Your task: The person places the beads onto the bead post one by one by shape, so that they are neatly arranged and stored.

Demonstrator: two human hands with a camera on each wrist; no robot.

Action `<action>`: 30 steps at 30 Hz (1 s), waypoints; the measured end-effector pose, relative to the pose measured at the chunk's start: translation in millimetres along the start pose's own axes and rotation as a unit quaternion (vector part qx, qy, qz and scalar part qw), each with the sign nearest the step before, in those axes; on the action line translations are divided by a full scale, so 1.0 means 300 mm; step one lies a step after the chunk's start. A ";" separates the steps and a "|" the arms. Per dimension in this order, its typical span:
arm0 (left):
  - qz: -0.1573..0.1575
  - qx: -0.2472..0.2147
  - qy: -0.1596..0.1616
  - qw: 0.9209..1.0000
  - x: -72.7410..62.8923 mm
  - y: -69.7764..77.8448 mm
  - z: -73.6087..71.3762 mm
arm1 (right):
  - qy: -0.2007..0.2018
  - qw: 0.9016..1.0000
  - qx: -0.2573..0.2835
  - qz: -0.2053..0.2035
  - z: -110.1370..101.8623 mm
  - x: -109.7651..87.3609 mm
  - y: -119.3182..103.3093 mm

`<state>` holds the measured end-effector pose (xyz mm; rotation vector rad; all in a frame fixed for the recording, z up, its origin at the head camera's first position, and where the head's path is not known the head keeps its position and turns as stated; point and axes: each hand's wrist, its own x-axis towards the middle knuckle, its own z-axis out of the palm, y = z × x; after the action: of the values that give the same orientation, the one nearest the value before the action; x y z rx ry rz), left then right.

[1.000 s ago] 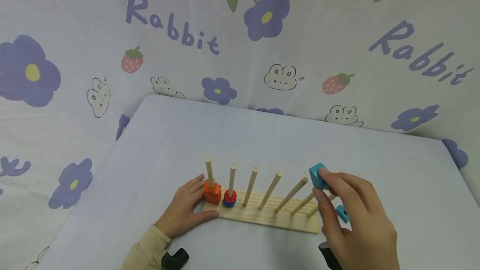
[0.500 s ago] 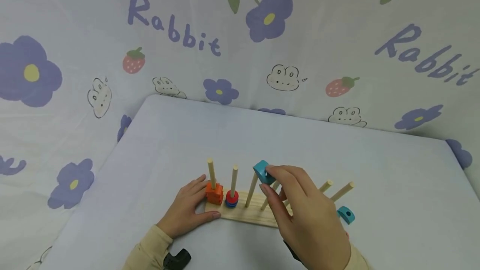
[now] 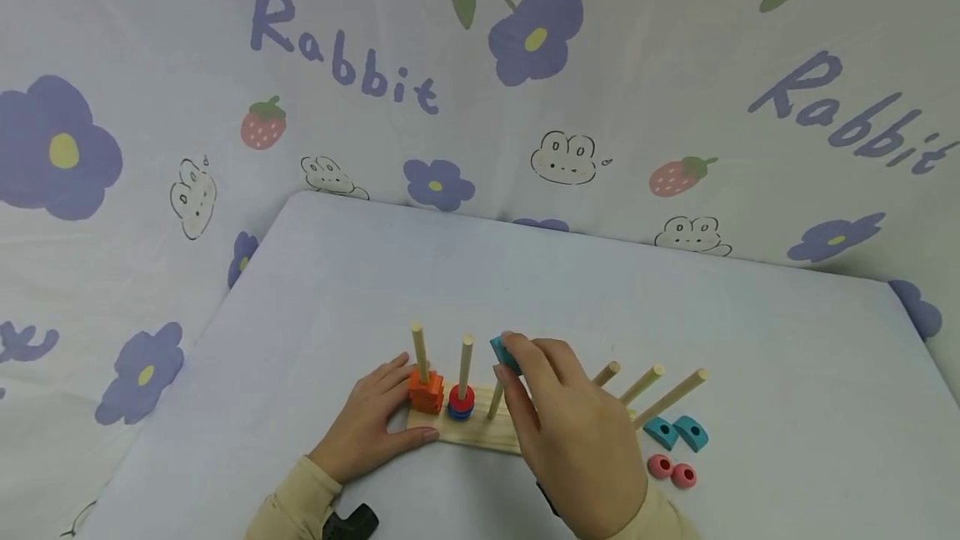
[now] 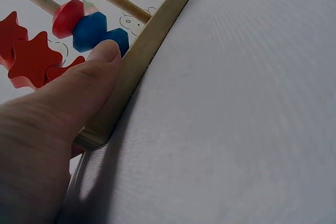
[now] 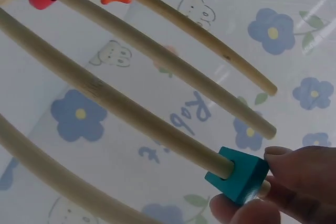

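My right hand (image 3: pixel 573 432) pinches a teal block (image 3: pixel 504 354) with a hole through it. In the right wrist view the block (image 5: pixel 239 176) is threaded on the tip of the third peg (image 5: pixel 136 121) from the left, and the peg's end shows past it. My left hand (image 3: pixel 378 415) holds the left end of the wooden peg board (image 3: pixel 480 433), thumb along the front edge and fingers behind. Orange star-shaped beads (image 3: pixel 426 392) sit on the first peg. The second peg carries a red bead (image 3: pixel 461 397) above blue ones (image 4: pixel 90 31).
Two teal blocks (image 3: pixel 676 433) and two pink beads (image 3: pixel 672 471) lie on the white table (image 3: pixel 795 407) to the right of the board. Further pegs (image 3: pixel 671 398) rise at the board's right, partly behind my right hand. A patterned cloth (image 3: pixel 360 32) hangs behind the table.
My right hand has carried the teal block leftward from the board's right end to the third peg's tip. The left hand stays on the board's left end.
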<state>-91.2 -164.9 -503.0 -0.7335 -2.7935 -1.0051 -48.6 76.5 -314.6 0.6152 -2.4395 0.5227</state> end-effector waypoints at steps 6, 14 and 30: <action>0.001 -0.002 0.001 1.000 -0.003 -0.002 0.003 | -0.015 0.999 -0.037 0.003 0.023 -0.023 0.000; 0.011 -0.001 0.009 1.000 -0.002 -0.012 0.010 | -0.061 0.993 -0.103 -0.009 0.081 -0.067 0.008; 0.004 -0.003 0.008 1.000 -0.001 -0.016 0.016 | -0.147 0.985 -0.090 -0.002 0.249 -0.166 0.054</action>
<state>-92.8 -165.3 -509.6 -0.7335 -2.7722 -1.0136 -52.3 69.0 -405.4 0.6585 -2.7236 0.2154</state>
